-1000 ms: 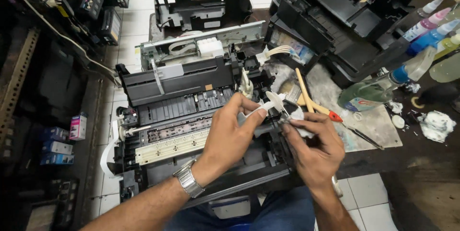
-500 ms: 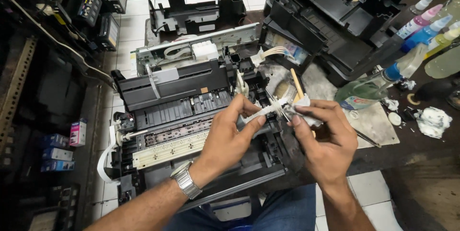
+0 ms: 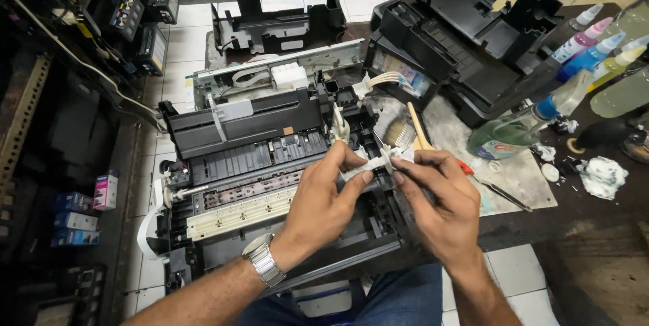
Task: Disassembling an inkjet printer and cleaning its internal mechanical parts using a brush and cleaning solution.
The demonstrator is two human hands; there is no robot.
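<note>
Holding a small white part (image 3: 378, 162) between them, both hands work just above the open printer (image 3: 250, 164), near its right side. The left hand (image 3: 324, 201) pinches the part's left end with thumb and forefinger; the right hand (image 3: 439, 197) grips its right end, fingers (image 3: 405, 178) closed on it, and a wooden-handled brush (image 3: 418, 125) seems tucked in the same hand, though the grip on it is hard to make out. Judging from how things lie, the stripping-down is well along: the printer's cover is off, its rollers and the long pale strip (image 3: 240, 211) along the front lie bare, and the metal carriage frame (image 3: 277, 72) with its white block sits exposed at the back. A black housing (image 3: 466, 28) rests apart at the upper right, and another black piece (image 3: 277, 25) lies on the tiled floor beyond. The white part is free of the machine, so it is out rather than seated; whatever is being done to it looks unfinished. Ink bottles (image 3: 588, 45), a green spray bottle (image 3: 514, 130) and crumpled tissue (image 3: 600, 176) stand on the table (image 3: 581, 224) to the right, untouched.
</note>
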